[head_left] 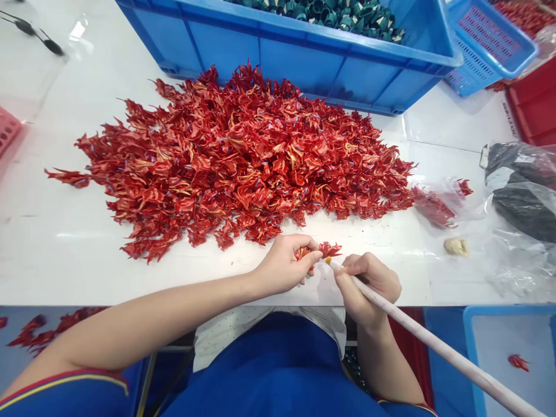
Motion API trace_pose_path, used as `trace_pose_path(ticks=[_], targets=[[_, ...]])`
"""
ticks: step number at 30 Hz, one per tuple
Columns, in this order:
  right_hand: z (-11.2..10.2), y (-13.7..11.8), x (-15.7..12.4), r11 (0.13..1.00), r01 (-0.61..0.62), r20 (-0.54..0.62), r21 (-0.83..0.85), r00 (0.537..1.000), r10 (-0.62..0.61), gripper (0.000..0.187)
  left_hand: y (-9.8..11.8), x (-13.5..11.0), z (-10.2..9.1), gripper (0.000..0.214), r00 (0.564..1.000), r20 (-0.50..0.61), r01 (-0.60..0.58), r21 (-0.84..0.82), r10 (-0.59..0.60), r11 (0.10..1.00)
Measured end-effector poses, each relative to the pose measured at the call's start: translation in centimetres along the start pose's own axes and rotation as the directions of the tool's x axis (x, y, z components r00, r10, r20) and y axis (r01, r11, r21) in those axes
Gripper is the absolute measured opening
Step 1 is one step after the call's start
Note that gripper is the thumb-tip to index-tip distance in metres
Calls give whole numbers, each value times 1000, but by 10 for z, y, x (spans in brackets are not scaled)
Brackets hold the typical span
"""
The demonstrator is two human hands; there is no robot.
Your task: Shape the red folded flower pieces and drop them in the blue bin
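Worktable (52, 260) bears one red flower heap (234, 162); two hands (282, 265) (369, 284) hold flower (320, 250) and rod (434, 341).

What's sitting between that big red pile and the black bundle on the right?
A clear plastic bag holding red pieces, seen in the head view, lies there.

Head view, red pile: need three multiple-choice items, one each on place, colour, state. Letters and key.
1. Where is the blue plastic crate relative to the red pile?
A. Beyond it
B. Under it
C. Nearer the person

2. What colour are the pieces in that crate?
A. Red
B. Dark green
C. White

3. What is the right hand doing?
A. Lying flat, empty
B. Holding a long pale rod
C. Gripping the crate

1. A: the crate sits past the pile's far edge.
2. B: dark green pieces show along its top.
3. B: the rod's yellow tip reaches the red piece in the left hand.
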State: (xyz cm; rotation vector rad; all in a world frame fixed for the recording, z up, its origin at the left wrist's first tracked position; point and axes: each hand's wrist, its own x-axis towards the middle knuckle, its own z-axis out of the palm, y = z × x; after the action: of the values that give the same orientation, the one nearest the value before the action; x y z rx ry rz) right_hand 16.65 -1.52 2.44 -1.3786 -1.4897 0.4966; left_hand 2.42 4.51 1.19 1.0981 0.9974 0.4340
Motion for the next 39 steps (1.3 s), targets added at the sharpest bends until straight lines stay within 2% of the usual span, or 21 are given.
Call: trace_pose_path(ticks=[9, 14, 19, 20, 22, 24, 28, 32, 33, 34, 36, 38, 39], targets=[[8, 4, 3, 975, 80, -7, -206, 996, -84, 26, 2, -1, -1, 13, 1000, -16, -18, 37, 19, 999], [3, 4, 0, 984, 80, 122, -161, 991, -61, 25, 2, -1, 0, 12, 999, -22, -36, 69, 38, 997], [4, 1, 0, 991, 53, -57, -122, 997, -60, 24, 1, -1, -1, 13, 993, -21, -112, 134, 115, 985], [5, 1, 0, 988, 44, -45, -148, 998, -51, 24, 0, -2, -1, 14, 991, -22, -129, 154, 134, 980], [5, 0, 0, 982, 23, 62, -189, 998, -11, 25, 0, -2, -1, 15, 987, -26, -150, 186, 157, 971], [4, 0, 0, 987, 4, 102, -160, 995, 12, 25, 0, -2, -1, 15, 985, -31, -161, 198, 170, 967], [5, 3, -1, 995, 3, -62, -104, 998, -9, 23, 0, -2, -1, 14, 984, -27, -171, 176, 178, 969], [2, 4, -5, 997, 3, 94, -81, 996, 4, 27, -1, -2, -1, 15, 990, -13, -140, 147, 144, 979], [1, 4, -6, 999, -4, 86, -36, 996, 7, 27, -2, -2, -1, 15, 992, -11, -122, 122, 124, 985], [0, 4, -8, 1000, -17, 35, 9, 999, 16, 26, -2, -2, -1, 15, 995, -7, -102, 91, 103, 991], [-1, 6, -11, 995, -63, -162, 73, 984, 74, 21, -3, -1, -1, 15, 998, 1, -66, 22, 66, 998], [-1, 10, -12, 985, -120, -339, 125, 928, 156, 8, -3, 0, -1, 16, 998, 12, -54, -32, 54, 998], [-1, 13, -13, 980, -140, -387, 142, 903, 185, 5, -3, 0, -2, 18, 998, 19, -54, -51, 56, 997]])
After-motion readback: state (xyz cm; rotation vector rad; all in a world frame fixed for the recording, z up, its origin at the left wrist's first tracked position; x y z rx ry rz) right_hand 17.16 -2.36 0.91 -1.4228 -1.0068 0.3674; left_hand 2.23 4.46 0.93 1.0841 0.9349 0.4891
